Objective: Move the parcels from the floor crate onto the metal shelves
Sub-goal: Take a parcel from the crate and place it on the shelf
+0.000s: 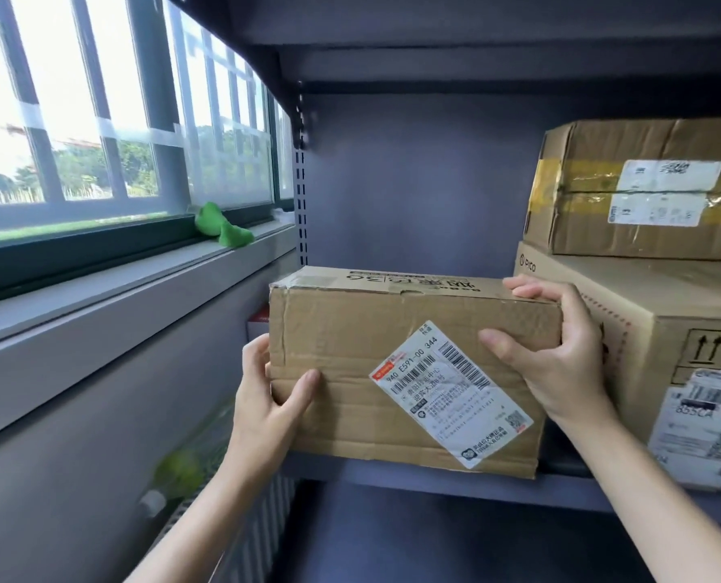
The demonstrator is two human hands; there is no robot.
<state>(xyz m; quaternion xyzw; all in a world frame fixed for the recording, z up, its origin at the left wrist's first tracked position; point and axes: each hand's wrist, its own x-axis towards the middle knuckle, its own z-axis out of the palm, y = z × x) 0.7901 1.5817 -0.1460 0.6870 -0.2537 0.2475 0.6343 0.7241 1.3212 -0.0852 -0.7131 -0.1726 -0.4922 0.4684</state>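
Head view: the left hand (272, 408) and right hand (554, 355) each grip an end of a cardboard parcel (392, 363) whose bottom edge sits at the front lip of the metal shelf (434, 488). Just right of it, 2 stacked boxes (653, 263) stand on the same shelf, and a green object (222, 227) lies on the windowsill.

Both bare forearms reach up and forward from the bottom of the view, well apart. The left hand (266, 397) is turned with its palm inward, its thumb stretched flat toward the right and its fingers curled out of sight behind. The right hand (556, 355) sits higher, wrist bent, fingertips hooked over from above and thumb pressed toward the left. Both hands are closed in a grip on the same cardboard box (392, 363).
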